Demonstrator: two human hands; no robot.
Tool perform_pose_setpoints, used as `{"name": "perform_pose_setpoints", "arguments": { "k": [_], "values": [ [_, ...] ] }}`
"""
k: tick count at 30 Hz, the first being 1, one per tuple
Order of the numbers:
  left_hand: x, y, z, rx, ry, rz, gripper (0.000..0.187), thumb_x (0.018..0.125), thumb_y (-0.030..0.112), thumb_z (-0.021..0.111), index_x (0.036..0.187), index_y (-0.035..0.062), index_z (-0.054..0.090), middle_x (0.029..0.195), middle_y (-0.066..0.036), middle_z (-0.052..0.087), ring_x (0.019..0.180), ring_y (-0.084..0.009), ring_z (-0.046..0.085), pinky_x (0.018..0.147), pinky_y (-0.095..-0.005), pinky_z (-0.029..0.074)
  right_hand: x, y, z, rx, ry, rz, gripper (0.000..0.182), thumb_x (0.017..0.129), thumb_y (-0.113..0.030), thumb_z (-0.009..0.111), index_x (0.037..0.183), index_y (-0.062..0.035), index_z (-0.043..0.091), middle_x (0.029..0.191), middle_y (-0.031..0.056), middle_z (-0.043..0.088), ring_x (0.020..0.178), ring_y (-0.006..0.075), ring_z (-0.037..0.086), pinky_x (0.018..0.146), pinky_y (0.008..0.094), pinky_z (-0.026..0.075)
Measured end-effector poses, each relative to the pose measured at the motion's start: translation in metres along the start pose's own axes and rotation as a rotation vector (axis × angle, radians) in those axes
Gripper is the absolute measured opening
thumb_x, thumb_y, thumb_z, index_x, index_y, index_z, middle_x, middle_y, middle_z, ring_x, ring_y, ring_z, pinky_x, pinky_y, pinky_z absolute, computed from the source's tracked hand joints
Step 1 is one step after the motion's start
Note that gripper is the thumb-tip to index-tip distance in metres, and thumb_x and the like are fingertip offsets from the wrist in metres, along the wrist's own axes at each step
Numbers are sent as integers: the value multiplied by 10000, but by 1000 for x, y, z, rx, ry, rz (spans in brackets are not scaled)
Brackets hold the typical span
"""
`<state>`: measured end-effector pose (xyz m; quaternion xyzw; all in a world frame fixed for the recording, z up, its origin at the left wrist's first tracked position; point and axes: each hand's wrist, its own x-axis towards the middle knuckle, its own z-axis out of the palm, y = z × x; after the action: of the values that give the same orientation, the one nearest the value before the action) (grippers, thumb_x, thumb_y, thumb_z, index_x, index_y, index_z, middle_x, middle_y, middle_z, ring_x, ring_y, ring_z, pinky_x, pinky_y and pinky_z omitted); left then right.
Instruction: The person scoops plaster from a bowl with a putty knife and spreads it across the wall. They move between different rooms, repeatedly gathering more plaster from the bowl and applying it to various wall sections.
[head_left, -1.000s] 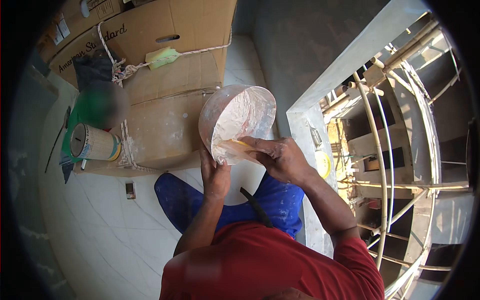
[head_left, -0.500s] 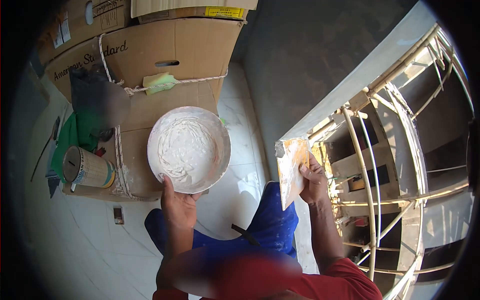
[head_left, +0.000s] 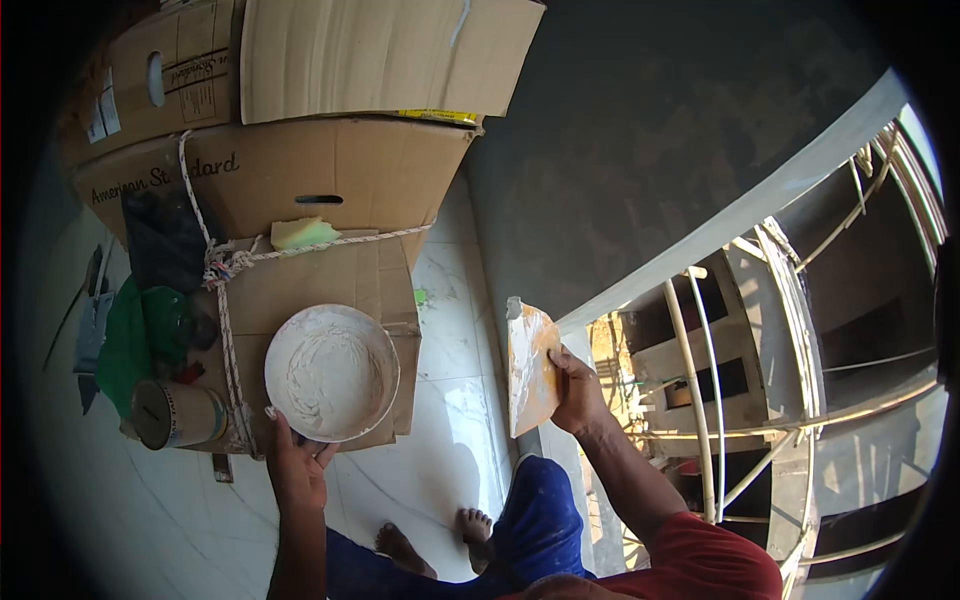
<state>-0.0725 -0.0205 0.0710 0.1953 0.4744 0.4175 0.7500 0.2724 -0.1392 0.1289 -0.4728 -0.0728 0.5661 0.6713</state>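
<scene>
Bowl of paste on my left, smeared spreader on my right.
By the tin (head_left: 180, 413), my left hand (head_left: 300, 475) is curving partly open under the bowl (head_left: 391, 375), its thumb hooking over the rim and its fingers partly hidden; the bowl is tilting its mouth toward my view, above the cardboard box (head_left: 260, 290), and I can't tell whether it is touching it. White paste (head_left: 325, 370) is lying swirled inside. Farther right, my right hand (head_left: 580, 393) is closing on the flat spreader (head_left: 535, 375), which is standing apart from the bowl near the wall (head_left: 650, 130). I judge I'm between strokes, with the spreader carrying paste; moving on is calling for a steady bowl and a controlled blade angle.
</scene>
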Motion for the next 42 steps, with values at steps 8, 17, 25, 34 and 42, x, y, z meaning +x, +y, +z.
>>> {"name": "perform_pose_setpoints", "arguments": {
  "k": [8,17,25,34,42],
  "values": [
    [-162,-43,103,287,-69,172,728,851,355,647,1377,-3,293,1403,-182,349,1280,-347,392,1042,-462,356,-85,-54,97,87,24,109,320,897,-126,533,1215,-113,507,1147,34,577,1128,220,519,975,411,397],
    [-263,102,293,-116,-80,122,442,816,47,650,1208,-64,477,1153,-139,562,1053,-203,546,951,-326,406,-189,-155,229,128,3,154,310,885,-156,595,1180,-82,531,1150,57,579,1077,201,525,941,362,400],
    [-249,151,376,-283,-331,49,333,882,143,616,1130,-56,516,1052,-114,595,930,-198,589,840,-315,467,-197,-251,255,52,-22,139,304,928,-220,551,1199,-87,524,1138,48,594,1059,197,538,965,382,373],
    [-172,158,466,-546,-411,80,618,917,285,571,1405,51,272,1405,-160,374,1297,-339,384,1040,-542,352,-199,-306,98,-293,368,229,399,916,-208,581,1285,-75,504,1185,47,596,1025,176,535,920,366,383],
    [-100,173,535,-369,-419,-151,521,855,98,641,1310,53,392,1250,-102,527,1138,-282,555,951,-469,480,-230,-307,16,-293,669,388,332,924,-180,560,1234,-66,518,1022,43,634,839,149,578,715,302,433]
  ]
}}
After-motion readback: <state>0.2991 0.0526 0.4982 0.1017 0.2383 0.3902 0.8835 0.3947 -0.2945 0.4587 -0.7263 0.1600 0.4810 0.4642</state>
